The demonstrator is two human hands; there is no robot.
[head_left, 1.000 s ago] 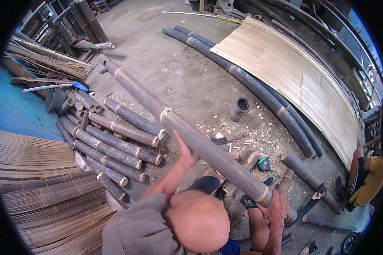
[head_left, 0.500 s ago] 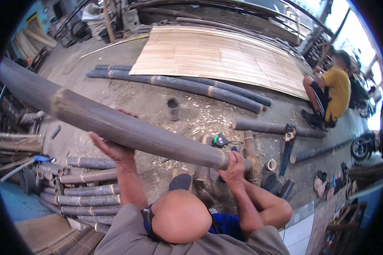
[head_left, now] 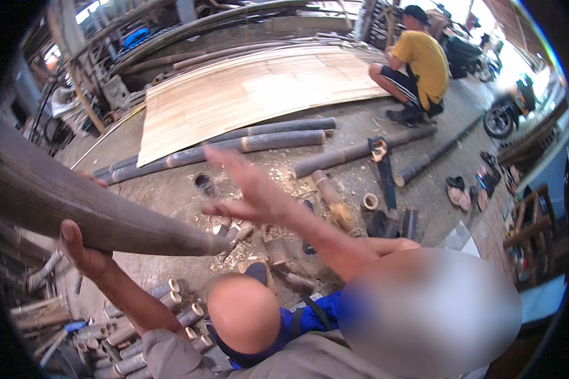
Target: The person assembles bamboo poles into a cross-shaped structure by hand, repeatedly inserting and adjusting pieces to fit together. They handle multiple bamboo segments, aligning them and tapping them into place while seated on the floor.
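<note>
A thick dark bamboo pole [head_left: 101, 205] slants from the left edge down to its end near the middle. Cradling it from below, my left hand [head_left: 85, 256] has the thumb on the near side and fingertips showing beyond the far side. My right hand [head_left: 253, 189] is off the pole, raised above the floor with fingers spread, a little blurred. A short hollow bamboo piece [head_left: 205, 184] stands upright beyond the pole's end. Wood chips and small offcuts [head_left: 240, 230] lie beneath.
A handsaw [head_left: 385, 180] leans on a bamboo pole [head_left: 360, 151] at the right. Beyond lie more poles [head_left: 253, 142] and a large woven bamboo mat [head_left: 259, 88]. A person in a yellow shirt [head_left: 423, 60] squats beside it. Cut bamboo lengths [head_left: 129, 363] are piled lower left.
My right hand has let go of the pole's near end and opened. The pole has shifted left with my left hand, and the view has turned rightward.
</note>
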